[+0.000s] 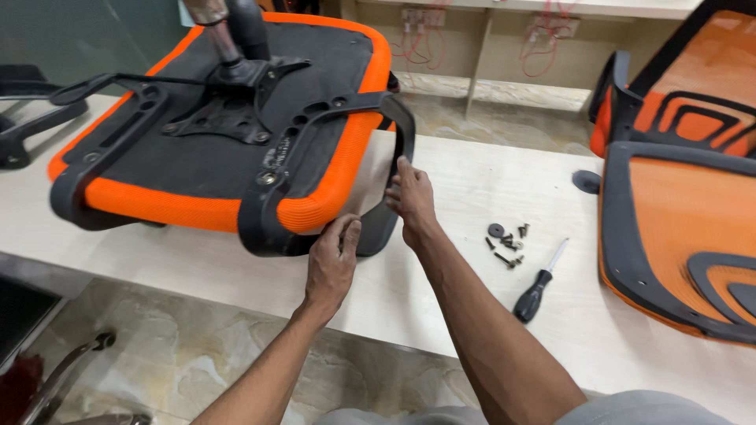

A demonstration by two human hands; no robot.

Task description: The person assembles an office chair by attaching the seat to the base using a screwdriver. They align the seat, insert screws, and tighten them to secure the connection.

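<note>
- An orange-and-black chair seat (213, 134) lies upside down on the pale table (472, 181), filling the upper left and centre of the frame, with its metal mechanism plate and gas-lift stem (236, 31) pointing up toward the top edge.
- A black armrest loop (398, 157) hangs off the seat's edge near the middle of the frame, its bracket lying across the underside.
- The left hand (331, 264), just below centre, has its fingers curled and pressed against the lower bend of the loop; whether they fully close around it cannot be told.
- The right hand (411, 201), a little higher and to the right, wraps its fingers around the loop's outer upright, thumb on the near face.
- Judged from this, the step in hand is seating or steadying the armrest against the seat; a bolt head already shows in the bracket.
- The next move likely calls for keeping the bracket holes lined up while one hand is freed for fasteners.
- A small heap of screws and washers (508, 240) lies right of centre, a black-handled screwdriver (538, 285) just below it, both apart from the hands.
- An orange mesh chair back (685, 228) fills the right edge; another black armrest (31, 118) sits at the far left.
- The seat overhangs the table's near edge, so it may tip.
</note>
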